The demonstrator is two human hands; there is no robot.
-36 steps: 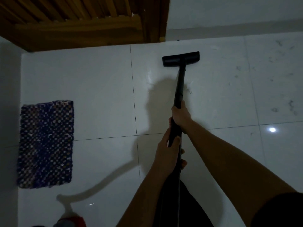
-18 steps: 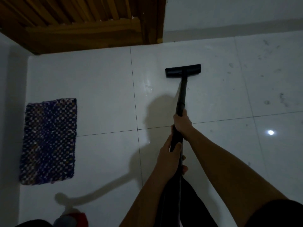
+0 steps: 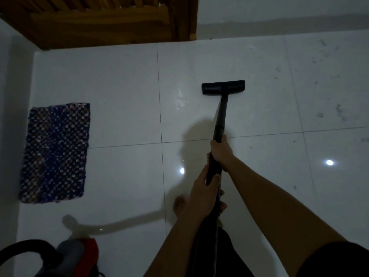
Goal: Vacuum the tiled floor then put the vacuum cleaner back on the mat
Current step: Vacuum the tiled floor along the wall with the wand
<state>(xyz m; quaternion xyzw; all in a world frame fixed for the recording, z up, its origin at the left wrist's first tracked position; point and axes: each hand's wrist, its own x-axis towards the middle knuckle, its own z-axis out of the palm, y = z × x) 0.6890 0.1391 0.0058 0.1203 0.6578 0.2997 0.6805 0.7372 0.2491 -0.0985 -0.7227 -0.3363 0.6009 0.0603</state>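
Both hands are wrapped round the black wand (image 3: pixel 222 114). The right hand (image 3: pixel 221 154) grips it farther down its length, and the left hand (image 3: pixel 202 196) grips it closer to the person, fingers curled round the tube. Neither hand holds anything else.

The nozzle (image 3: pixel 223 87) lies flat on the floor (image 3: pixel 119 86), well to the right of the mat (image 3: pixel 56 152) and a little beyond its far edge. The vacuum (image 3: pixel 79 254), red and grey, sits on bare tile just past the mat's near edge, not on it. A bare foot (image 3: pixel 179 203) stands right of the mat, level with its near end.

By my reading, the task is in its first half, with the vacuuming under way. The tiles right beside the mat look smooth and unmarked, though the light is dim and fine dust would not show. Grey marks (image 3: pixel 339 110) dot the tiles far to the mat's right, past the nozzle, so that stretch probably needs passes yet.

After that comes the second half, which has not begun: carrying the vacuum, its wand and nozzle to the mat and setting it down there.
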